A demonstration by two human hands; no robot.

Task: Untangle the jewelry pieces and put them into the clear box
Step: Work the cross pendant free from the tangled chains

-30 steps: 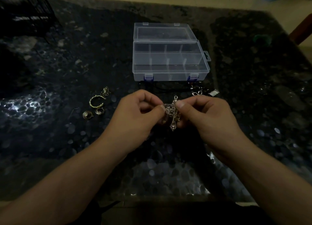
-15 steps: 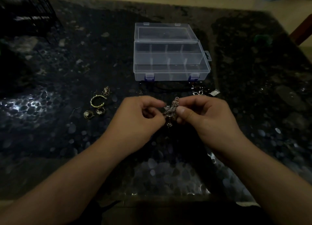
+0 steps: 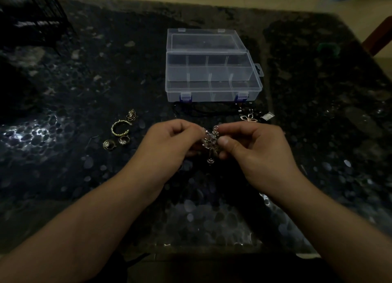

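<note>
Both hands, left hand [image 3: 169,142] and right hand [image 3: 254,149], pinch one knotted silvery chain tangle [image 3: 210,142] near four loose gold rings [image 3: 120,128].

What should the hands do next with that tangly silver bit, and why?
Probably ease the two hands gently apart. The left hand and right hand both pinch the silver tangle, which looks knotted, with one charm dangling below. The clear box lies open with its compartments seemingly empty.

Both hands, left [image 3: 167,144] & right [image 3: 257,149], raised close, fingertips pinching.
</note>
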